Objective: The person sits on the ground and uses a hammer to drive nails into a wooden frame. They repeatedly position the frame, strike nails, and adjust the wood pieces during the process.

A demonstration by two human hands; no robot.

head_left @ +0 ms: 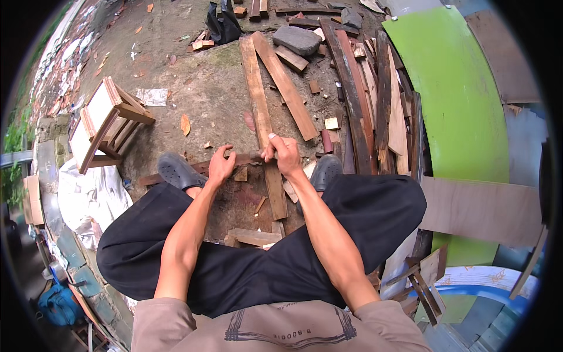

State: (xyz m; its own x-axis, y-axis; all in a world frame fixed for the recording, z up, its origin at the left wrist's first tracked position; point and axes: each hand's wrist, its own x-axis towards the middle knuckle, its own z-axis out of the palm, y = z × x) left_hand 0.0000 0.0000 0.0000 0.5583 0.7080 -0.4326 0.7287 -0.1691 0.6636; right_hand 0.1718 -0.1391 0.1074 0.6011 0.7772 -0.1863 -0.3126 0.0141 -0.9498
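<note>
Between my feet a long light-brown plank point(256, 88) runs away from me. It lies across a dark reddish strip of wood point(153, 179). Over the plank's right side is my right hand point(285, 156), its fingers curled in and the thumb bent above them; whatever they hold, if anything, is hidden. My left hand point(221, 166) hovers above the dark strip, left of the plank, fingers loosely curved and apart from the thumb, with nothing visible in it. A small wood block point(241, 173) lies by the strip. Another plank point(285, 88) slants beside the first.
To the right lie several stacked boards point(382, 100) beside a large green panel point(451, 88). A grey stone point(297, 40) and a black bag point(222, 23) are at the far side. At left stand a small wooden stool point(111, 120) on its side and a white cloth point(94, 196).
</note>
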